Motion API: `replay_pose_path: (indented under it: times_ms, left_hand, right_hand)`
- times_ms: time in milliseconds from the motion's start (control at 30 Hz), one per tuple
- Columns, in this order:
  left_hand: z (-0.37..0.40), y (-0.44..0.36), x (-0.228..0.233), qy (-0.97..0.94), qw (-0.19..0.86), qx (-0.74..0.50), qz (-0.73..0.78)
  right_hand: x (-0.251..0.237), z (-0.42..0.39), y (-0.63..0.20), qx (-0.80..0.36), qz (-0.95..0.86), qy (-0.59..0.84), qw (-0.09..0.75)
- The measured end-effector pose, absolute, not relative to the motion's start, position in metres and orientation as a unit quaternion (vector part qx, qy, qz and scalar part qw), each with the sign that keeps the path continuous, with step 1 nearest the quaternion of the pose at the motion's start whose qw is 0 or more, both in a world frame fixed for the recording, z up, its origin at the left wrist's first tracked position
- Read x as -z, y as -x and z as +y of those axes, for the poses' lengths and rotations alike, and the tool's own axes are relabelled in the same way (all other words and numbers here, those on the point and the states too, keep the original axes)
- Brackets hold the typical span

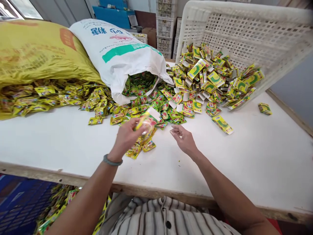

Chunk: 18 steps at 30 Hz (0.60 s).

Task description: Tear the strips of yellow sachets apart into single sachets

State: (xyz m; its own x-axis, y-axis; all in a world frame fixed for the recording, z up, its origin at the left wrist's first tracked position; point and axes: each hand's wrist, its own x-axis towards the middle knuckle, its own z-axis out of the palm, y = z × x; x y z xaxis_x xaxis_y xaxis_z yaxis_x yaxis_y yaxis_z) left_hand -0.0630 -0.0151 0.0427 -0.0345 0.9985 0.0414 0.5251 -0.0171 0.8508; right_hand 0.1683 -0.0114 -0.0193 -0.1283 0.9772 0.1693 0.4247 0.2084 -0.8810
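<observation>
While the left hand [127, 137] has its fingers closed on a blurred packet [148, 121] above the surface [256, 156], the right hand [183, 138] hangs open, empty. Loose sachets [141, 147] beneath the left fingers could slide toward the near edge if brushed.

The left hand [127, 135] holds a blurred small yellow-green carton [148, 120] above a few green-yellow foil sachets [141, 147] on the white surface [256, 153]. The right hand [184, 137] hovers beside it, fingers [174, 132] loosely curled and empty. Behind, a white woven sack [117, 49] spills sachets, and a tipped white plastic crate [244, 29] holds flat cartons.
</observation>
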Motion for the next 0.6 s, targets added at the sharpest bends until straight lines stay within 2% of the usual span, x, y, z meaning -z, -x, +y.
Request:
replay_pose_path:
  times_ms: [100,200,300,467,600]
  left_hand:
    - [-0.005,0.078,-0.047,-0.439,0.448,-0.554,0.548]
    - [0.006,0.074,-0.049,-0.341,0.523,-0.618,0.477]
    - [0.017,0.065,-0.044,-0.297,0.563,-0.639,0.432]
    - [0.024,0.059,-0.026,-0.266,0.588,-0.639,0.418]
    - [0.018,0.059,-0.018,-0.289,0.635,-0.588,0.409]
  right_hand:
    - [0.017,0.011,-0.152,-0.204,-0.78,0.506,0.306]
    - [0.021,0.037,-0.136,-0.11,-0.862,0.463,0.176]
    - [0.03,0.048,-0.129,-0.046,-0.89,0.439,0.111]
    - [0.043,0.021,-0.141,0.038,-0.907,0.402,0.116]
    - [0.05,-0.011,-0.149,0.005,-0.873,0.447,0.193]
